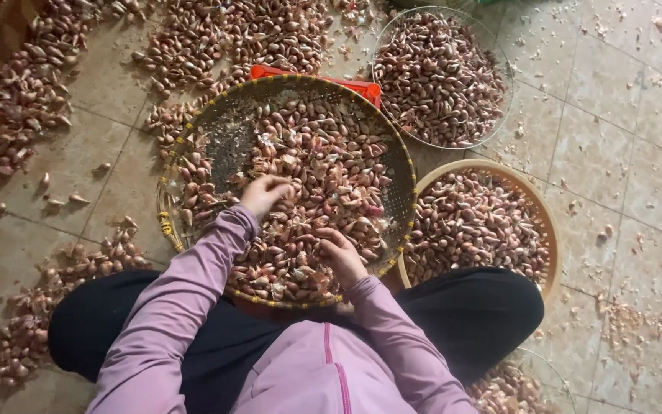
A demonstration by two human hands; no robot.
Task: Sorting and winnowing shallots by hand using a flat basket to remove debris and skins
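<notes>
Lilac sleeves (193, 291) lead both hands into a round sieve tray (224, 130) of shallots (323, 169). Left hand (263, 193) pinches a shallot in bunched fingers; right hand (342, 254) curls its fingers into the heap.

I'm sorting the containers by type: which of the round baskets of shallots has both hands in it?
The large perforated metal sieve in the middle; the left hand and right hand rest on its shallots. The wire basket and tan basket sit untouched.

- Support: tiled floor (622, 146), beige, littered with papery skins.
- Loose shallot heaps (17, 107) on the tiles at left and top.
- Round woven sieve (227, 126) at centre, over a red crate (362, 88).
- Wire basket (442, 77) and tan basket (534, 203) at right, both filled with shallots.
</notes>
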